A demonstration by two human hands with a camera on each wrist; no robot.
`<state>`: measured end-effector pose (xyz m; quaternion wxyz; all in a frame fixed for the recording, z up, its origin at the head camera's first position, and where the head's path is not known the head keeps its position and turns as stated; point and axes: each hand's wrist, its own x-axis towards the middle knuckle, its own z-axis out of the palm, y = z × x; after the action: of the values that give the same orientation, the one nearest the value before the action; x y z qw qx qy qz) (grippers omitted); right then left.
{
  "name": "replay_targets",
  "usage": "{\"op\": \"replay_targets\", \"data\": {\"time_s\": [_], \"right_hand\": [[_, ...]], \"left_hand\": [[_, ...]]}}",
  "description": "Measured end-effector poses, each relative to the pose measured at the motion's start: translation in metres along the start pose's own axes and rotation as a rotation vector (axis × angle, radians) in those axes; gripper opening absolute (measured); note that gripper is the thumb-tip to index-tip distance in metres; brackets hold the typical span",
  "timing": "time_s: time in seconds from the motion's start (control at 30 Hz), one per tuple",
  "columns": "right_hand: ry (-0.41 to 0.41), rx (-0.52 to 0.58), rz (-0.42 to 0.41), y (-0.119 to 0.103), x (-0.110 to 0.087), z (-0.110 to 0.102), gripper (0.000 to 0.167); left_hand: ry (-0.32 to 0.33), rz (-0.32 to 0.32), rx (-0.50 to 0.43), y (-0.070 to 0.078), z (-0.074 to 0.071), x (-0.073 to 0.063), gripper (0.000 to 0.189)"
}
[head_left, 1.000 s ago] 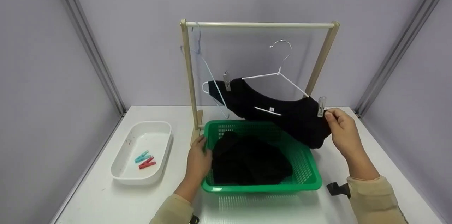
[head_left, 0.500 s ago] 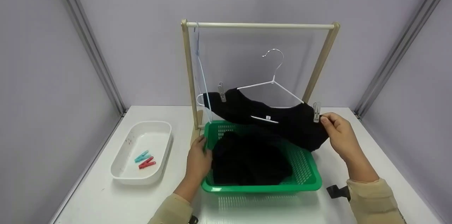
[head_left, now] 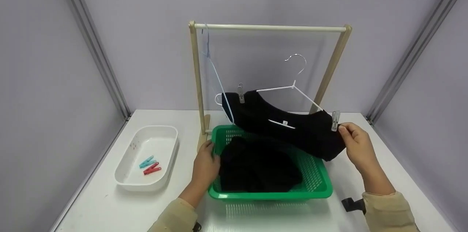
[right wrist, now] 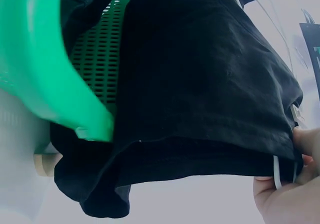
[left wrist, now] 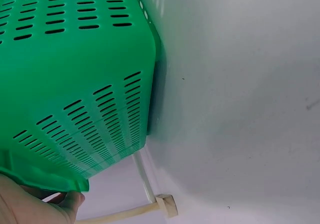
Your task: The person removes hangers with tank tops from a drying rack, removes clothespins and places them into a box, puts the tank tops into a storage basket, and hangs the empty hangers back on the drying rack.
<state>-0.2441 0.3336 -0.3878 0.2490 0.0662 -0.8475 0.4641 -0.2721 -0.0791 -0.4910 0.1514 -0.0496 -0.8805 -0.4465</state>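
So, black top: (head_left: 305, 131) it's up over the far right part of the basket, on a hanger, tilted with the right-hand end lower.
White hanger: (head_left: 274, 88) threaded inside the top, metal hook up in the air below the rail, not on it.
Clear clips: (head_left: 241, 95) one near each shoulder, both upright on the black cloth.
Right hand: (head_left: 360, 148) pinching the right end of the top, thumb and fingers together on it.
Left hand: (head_left: 206, 164) clamped on the basket's left rim, thumb inside.
Green basket: (head_left: 270, 196) dark fabric (head_left: 259, 168) heaped inside; can't tell if it's joined to the top.
Step in hand: I'd say it's straightening the clipped top on its hanger. Next move seems to call for a firm hold, clear of the clip, and a level hanger if the hook goes up.
Rail: (head_left: 270, 27) pale blue hanger (head_left: 218, 75) at its left end, overlapping the top from the head view.
White tray: (head_left: 146, 187) off to the left, a blue clip (head_left: 147, 162) and a red clip (head_left: 152, 168) in it.
Wrist cams: right one shows a white hanger end poking out between the fingers, hidden from the head view; left one shows the basket's slotted outer wall instead, no top at all.
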Motion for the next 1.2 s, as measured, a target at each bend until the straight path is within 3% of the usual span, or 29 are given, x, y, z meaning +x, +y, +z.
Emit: {"op": "replay_targets", "data": {"time_s": [0.23,0.37,0.47,0.57,0.73,0.9,1.03,1.2], "right_hand": [[0.029,-0.023,0.045,0.005,-0.004,-0.003,0.03],[0.023,-0.031,0.061,0.007,-0.005,-0.006,0.03],[0.023,-0.029,0.071,0.007,-0.006,-0.008,0.03],[0.033,-0.023,0.075,0.007,-0.007,-0.009,0.03],[0.042,-0.023,0.069,0.007,-0.007,-0.011,0.03],[0.05,-0.046,0.066,0.007,-0.005,-0.011,0.029],[0.055,-0.051,0.068,0.007,-0.006,-0.009,0.029],[0.046,-0.05,0.068,0.009,-0.009,-0.007,0.028]], "left_hand": [[-0.005,0.002,0.041,0.006,-0.003,0.003,0.044],[-0.003,0.058,0.094,0.019,-0.008,0.012,0.041],[-0.048,0.109,0.117,0.034,-0.014,0.024,0.042],[-0.148,0.109,0.113,0.052,-0.02,0.038,0.048],[-0.287,0.041,0.066,0.071,-0.022,0.061,0.062],[-0.345,-0.027,-0.018,0.076,-0.016,0.084,0.079],[-0.362,-0.004,-0.114,0.075,-0.006,0.096,0.088],[-0.414,0.018,-0.207,0.073,0.008,0.099,0.085]]}}
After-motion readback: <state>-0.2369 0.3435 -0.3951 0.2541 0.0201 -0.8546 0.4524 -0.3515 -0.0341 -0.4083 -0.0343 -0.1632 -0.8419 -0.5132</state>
